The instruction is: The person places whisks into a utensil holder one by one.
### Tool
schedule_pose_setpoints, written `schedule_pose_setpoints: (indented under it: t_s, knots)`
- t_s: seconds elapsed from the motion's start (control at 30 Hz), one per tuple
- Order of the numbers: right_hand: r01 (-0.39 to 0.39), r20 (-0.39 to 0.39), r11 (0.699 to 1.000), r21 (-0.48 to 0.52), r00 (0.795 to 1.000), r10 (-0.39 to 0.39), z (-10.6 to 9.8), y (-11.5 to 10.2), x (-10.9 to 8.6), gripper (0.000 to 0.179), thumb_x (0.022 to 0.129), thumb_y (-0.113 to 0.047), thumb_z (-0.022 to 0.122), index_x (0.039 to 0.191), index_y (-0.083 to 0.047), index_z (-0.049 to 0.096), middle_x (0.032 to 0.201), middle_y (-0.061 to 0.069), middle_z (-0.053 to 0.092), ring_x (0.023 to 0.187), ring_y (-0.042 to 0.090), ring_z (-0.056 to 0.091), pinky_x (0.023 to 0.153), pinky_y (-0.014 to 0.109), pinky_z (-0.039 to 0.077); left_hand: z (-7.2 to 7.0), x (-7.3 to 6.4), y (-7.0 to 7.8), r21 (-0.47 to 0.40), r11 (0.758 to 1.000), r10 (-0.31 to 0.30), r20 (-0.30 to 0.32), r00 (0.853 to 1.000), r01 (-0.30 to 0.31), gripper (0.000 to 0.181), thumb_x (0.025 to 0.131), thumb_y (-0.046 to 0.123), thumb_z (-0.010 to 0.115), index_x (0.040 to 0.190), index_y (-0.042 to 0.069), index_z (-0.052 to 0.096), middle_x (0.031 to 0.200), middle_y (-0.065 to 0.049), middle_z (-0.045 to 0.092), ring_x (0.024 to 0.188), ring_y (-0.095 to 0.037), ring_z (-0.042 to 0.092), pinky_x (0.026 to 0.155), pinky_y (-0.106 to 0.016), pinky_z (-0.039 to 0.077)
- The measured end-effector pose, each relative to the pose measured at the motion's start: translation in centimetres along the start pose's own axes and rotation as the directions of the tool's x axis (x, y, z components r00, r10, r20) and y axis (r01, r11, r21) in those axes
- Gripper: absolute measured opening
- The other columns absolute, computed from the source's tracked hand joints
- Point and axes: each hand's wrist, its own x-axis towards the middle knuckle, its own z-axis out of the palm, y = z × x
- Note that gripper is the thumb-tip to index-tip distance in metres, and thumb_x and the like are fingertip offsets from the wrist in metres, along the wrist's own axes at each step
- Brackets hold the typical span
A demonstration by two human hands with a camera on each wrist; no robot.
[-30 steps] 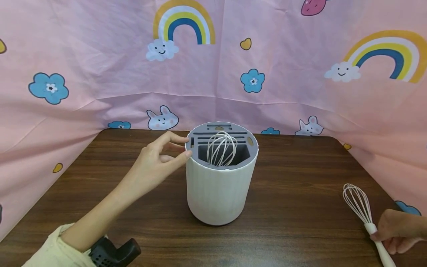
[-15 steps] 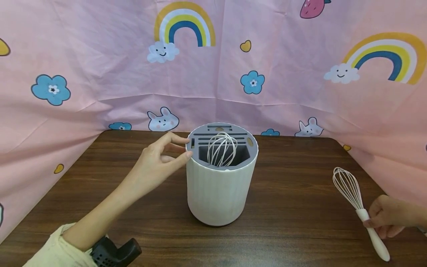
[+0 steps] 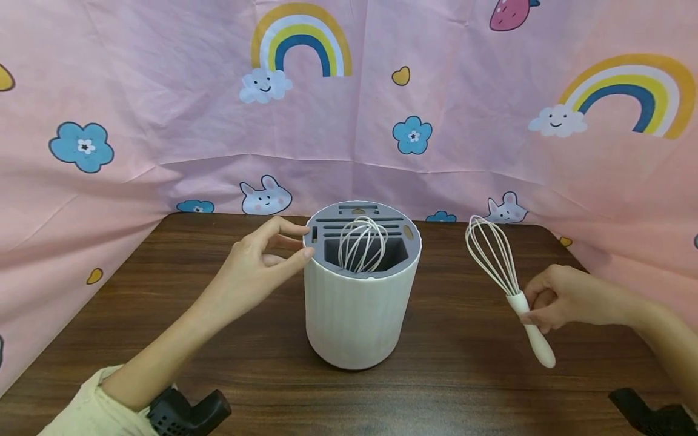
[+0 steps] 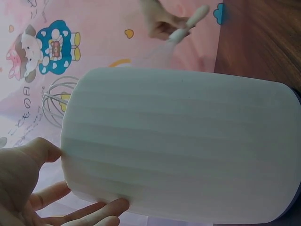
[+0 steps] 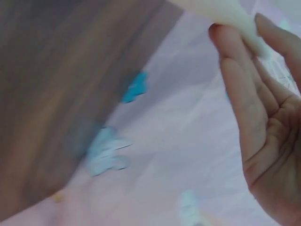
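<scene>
A white ribbed utensil holder (image 3: 357,321) with a grey slotted top stands upright on the table. In its large opening is a whisk, its white wire loops (image 3: 362,242) rising above the rim. My left hand (image 3: 267,254) touches the holder's left rim with thumb and fingertips; in the left wrist view its spread fingers (image 4: 110,209) lie against the wall. My right hand (image 3: 561,300) pinches a second white whisk (image 3: 518,303) by its handle, right of the holder. That whisk slants, wires up and to the left. The right wrist view shows the pale handle (image 5: 221,12) between thumb and fingers.
The dark wooden table (image 3: 218,375) ends at a pink-purple cartoon-print cloth (image 3: 349,121) hanging behind and at both sides. Black wrist devices sit at the left (image 3: 188,412) and right (image 3: 654,415) wrists.
My right hand has carried its whisk left and upward from the table's right edge toward the holder. The left hand and the holder stay where they were.
</scene>
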Motion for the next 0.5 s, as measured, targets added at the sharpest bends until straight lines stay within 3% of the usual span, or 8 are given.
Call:
schedule_pose_setpoints:
  t_s: [0.23,0.5]
  knots:
    - [0.143,-0.032,0.972,-0.187,0.988,-0.151,-0.7,-7.0,2.9,0.005,0.083,-0.021,0.07,0.086,-0.018,0.067,0.07,-0.01,0.065,0.058,0.005,0.059,0.05,0.025,0.047,0.0,0.0,0.0,0.001,1.0,0.002,-0.003,1.0,-0.002,0.038,0.086,0.044,0.06,0.116,0.022,0.053,0.127,0.002,0.051,0.083,-0.012,0.066,0.073,-0.04,0.043]
    - [0.261,-0.006,0.943,-0.207,0.963,-0.268,-1.4,-13.5,5.6,0.011,0.083,-0.022,0.069,0.09,-0.013,0.067,0.076,-0.009,0.066,0.066,0.01,0.064,0.06,0.028,0.051,0.0,0.0,0.0,0.009,1.0,0.0,-0.004,1.0,0.0,0.038,0.086,0.045,0.06,0.116,0.023,0.052,0.128,0.004,0.05,0.082,-0.012,0.066,0.069,-0.039,0.043]
